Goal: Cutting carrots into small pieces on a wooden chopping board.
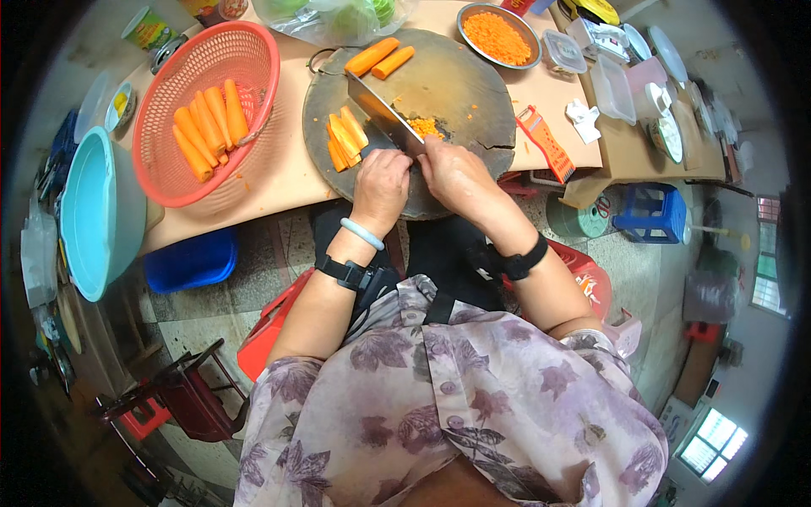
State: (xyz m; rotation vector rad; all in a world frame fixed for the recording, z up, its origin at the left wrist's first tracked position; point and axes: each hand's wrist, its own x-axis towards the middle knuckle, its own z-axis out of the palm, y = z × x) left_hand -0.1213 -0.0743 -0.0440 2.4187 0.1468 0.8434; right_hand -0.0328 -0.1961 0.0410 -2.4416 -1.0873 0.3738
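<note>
A round, dark-stained wooden chopping board (473,93) lies in front of me. My right hand (456,176) grips a cleaver (380,110), its blade slanting away to the far left across the board. Close beside the handle end, my left hand (382,182) has its fingers curled together near the board's front edge; whatever they hold is hidden. Left of the blade are several cut carrot sticks (345,137). A small heap of diced carrot (425,127) sits right of it. At the board's far edge lie two carrot pieces (372,57).
A red plastic colander (263,76) with several peeled carrots (199,128) stands left. A steel bowl (536,52) of diced carrot (498,38) is at the far right, an orange grater (547,145) nearer. A bag of green vegetables (338,19) lies behind; a turquoise basin (89,215) sits far left.
</note>
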